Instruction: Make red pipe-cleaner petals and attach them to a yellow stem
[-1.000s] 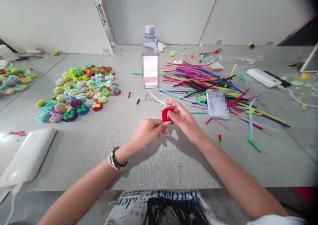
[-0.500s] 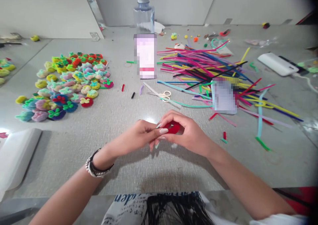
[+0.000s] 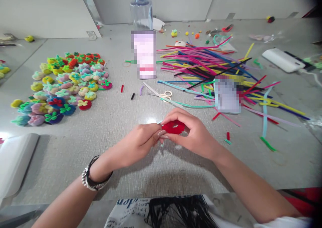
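A red fuzzy pipe cleaner piece [image 3: 173, 127], bent into a loop with a small gap in its middle, is between my hands just above the table. My right hand [image 3: 192, 130] curls round it from the right, fingers above and thumb below. From the left, my left hand [image 3: 141, 139] pinches its left end, fingertips meeting those of the right hand. The exact grip there is partly hidden behind the fingers. Beyond the hands lie cream-handled scissors [image 3: 166, 96], and short pipe cleaner offcuts in red [image 3: 122, 88], black [image 3: 132, 96] and purple [image 3: 141, 90].
A heap of coloured pipe cleaners [image 3: 201, 61] spreads at the right, with a blurred phone-like object [image 3: 228, 95] on it. Many small fuzzy flower-topped pieces [image 3: 62, 83] cluster at the left. A blurred screen [image 3: 147, 55] stands before a clear bottle [image 3: 142, 13]. A white box [image 3: 18, 164] sits front left.
My left hand has turned slightly, its fingers folding in closer to the right hand. More of the red loop and its gap shows. The whole view has shifted a little.
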A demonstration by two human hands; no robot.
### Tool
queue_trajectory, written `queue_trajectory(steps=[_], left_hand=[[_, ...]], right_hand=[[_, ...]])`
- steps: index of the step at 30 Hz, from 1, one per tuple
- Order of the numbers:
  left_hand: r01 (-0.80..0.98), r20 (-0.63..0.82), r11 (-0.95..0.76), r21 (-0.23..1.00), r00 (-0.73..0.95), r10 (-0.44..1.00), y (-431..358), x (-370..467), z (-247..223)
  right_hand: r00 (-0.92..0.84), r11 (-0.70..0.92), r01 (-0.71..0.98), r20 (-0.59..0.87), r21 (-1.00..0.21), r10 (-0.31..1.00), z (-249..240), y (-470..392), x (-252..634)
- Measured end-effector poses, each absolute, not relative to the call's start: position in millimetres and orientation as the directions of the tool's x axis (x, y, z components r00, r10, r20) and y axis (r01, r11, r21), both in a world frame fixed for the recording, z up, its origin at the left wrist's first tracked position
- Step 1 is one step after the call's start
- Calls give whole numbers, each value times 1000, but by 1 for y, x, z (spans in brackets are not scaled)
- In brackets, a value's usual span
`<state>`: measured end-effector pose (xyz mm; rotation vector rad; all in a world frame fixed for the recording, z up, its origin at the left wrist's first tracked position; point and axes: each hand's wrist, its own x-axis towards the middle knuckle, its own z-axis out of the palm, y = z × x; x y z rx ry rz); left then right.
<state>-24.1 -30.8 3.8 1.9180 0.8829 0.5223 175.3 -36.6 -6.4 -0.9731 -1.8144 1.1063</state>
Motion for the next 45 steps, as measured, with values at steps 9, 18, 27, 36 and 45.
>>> queue_trajectory(steps=[9,18,27,36,45], left_hand=[[476,-7,-430,767,677,736,-30,-26,8],[546,39,-457,702,612,790,-31,-24,5],[502,47,-466,729,642,766,-33,-23,4],[469,15,-483,740,707,708,-36,-21,4],[458,123,-621,636,735,667,-37,-24,8]], right_hand=[[-441,387,241,255,-890,861,-8,-35,176],[-401,281,254,163,-926,901,-13,-38,174],[-447,221,227,100,-948,889,-13,-40,173],[-598,214,141,89,-967,797,-8,-41,174],[-604,295,214,111,-931,789,-11,-42,175]])
